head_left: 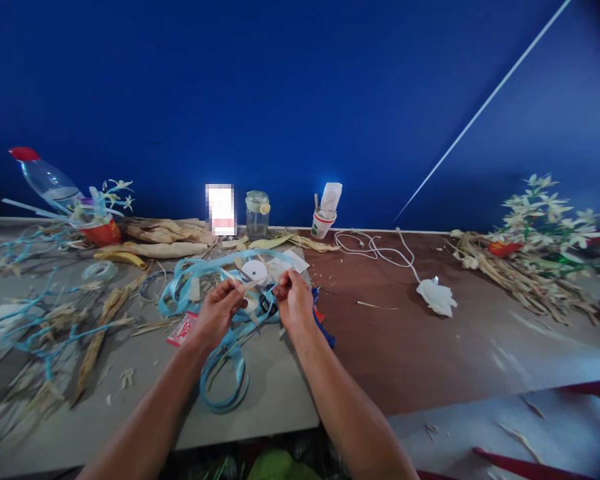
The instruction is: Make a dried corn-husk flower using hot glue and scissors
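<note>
My left hand (221, 312) is closed in a pinch on a thin pale strip (251, 284), which looks like dried husk and points toward my other hand. Just to the right, my right hand (296, 301) is curled with thumb and fingers together; whatever it grips is too small to make out. Below and behind both hands lies a tangle of light blue ribbon (180, 277), with a white spool (255, 271) among it. A red packet (182, 329) sits beside my left wrist. Partly hidden by my right forearm is a tool with blue handles (326, 330).
Dried husks (165, 233) and blue-wrapped stems (50, 333) spread over the left side. Along the wall stand a glass jar (257, 217), a paper cup (323, 225) and a tilted plastic bottle (53, 180). A white cable (375, 247) and white flowers (545, 213) lie rightward.
</note>
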{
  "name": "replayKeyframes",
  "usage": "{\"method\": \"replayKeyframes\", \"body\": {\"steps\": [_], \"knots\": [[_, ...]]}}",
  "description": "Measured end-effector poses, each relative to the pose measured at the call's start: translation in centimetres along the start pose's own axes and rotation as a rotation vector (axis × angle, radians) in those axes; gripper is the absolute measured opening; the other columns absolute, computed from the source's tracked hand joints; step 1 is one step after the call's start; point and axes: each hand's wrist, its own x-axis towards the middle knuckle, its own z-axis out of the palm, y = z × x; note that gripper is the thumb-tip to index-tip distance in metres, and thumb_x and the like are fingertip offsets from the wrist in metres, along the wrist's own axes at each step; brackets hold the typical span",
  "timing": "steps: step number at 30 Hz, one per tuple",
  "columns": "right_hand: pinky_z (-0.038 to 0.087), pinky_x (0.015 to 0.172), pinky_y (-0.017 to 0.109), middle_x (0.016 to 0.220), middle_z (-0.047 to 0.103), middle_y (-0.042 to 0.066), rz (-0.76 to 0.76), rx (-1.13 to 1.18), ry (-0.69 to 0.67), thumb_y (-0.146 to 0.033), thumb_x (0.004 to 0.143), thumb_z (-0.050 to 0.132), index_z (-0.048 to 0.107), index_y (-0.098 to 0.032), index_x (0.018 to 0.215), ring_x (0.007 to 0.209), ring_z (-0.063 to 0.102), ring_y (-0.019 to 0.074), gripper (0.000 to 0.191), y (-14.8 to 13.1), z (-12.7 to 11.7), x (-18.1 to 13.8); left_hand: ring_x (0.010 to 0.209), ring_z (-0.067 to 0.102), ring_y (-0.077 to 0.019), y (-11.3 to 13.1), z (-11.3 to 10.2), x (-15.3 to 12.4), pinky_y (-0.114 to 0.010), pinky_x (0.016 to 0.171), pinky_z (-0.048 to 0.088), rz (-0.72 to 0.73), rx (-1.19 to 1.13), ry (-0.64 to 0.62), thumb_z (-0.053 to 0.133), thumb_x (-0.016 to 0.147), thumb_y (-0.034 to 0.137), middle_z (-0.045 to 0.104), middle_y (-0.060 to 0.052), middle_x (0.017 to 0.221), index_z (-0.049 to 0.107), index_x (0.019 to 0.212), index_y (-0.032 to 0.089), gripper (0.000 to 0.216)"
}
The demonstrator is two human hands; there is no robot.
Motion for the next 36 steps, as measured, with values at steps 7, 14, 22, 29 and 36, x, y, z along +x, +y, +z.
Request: {"method": "replayKeyframes", "body": {"steps": [7,14,22,29,36], "knots": [[0.028,0.043,0.019,0.052,0.047,-0.008,0.075,-0.189,-0.177,-0.033,0.064,0.067,0.056,-0.018,0.066,0.041,0.037,0.0044,0.019,1.4,0.6,-1.5,0.047,0.043,-0.0039,0.5,0.2,0.2,-0.018,0.054,0.043,0.011,-0.033,0.135,0.078,0.059,0.029,0.049,0.008,0.055,0.054,0.069,0.016,0.029],[0.031,0.048,0.021,0.055,0.052,-0.005,-0.033,-0.361,-0.279,-0.034,0.068,0.062,0.061,-0.017,0.067,0.047,0.042,0.0075,0.017,2.2,0.8,-2.4,0.054,0.051,-0.0093,-0.5,0.1,0.3,-0.021,0.054,0.040,0.007,0.162,0.036,0.075,0.062,0.036,0.056,0.004,0.058,0.055,0.067,0.016,0.029],[0.026,0.044,0.021,0.042,0.042,-0.007,-0.072,-0.442,-0.166,-0.036,0.070,0.059,0.053,-0.017,0.055,0.041,0.036,0.0066,0.024,1.3,0.6,-1.6,0.058,0.049,-0.0090,-0.7,-0.3,-0.1,-0.022,0.060,0.041,0.074,0.147,-0.017,0.062,0.077,0.039,0.048,0.006,0.059,0.059,0.087,0.019,0.023],[0.025,0.042,0.021,0.041,0.043,-0.007,-0.070,-0.424,-0.163,-0.039,0.069,0.062,0.054,-0.016,0.055,0.039,0.033,0.0051,0.028,0.5,0.9,-2.0,0.051,0.038,-0.0056,-0.5,0.0,-0.2,-0.023,0.063,0.044,0.060,0.006,-0.076,0.065,0.076,0.033,0.040,0.008,0.055,0.055,0.080,0.018,0.018],[0.021,0.039,0.020,0.041,0.040,-0.007,-0.069,-0.386,-0.154,-0.039,0.067,0.064,0.056,-0.016,0.055,0.039,0.031,0.0047,0.027,0.4,0.9,-1.9,0.051,0.038,-0.0058,-0.4,0.7,-0.4,-0.023,0.064,0.045,-0.003,-0.039,-0.092,0.068,0.074,0.034,0.040,0.007,0.056,0.054,0.080,0.018,0.022]]}}
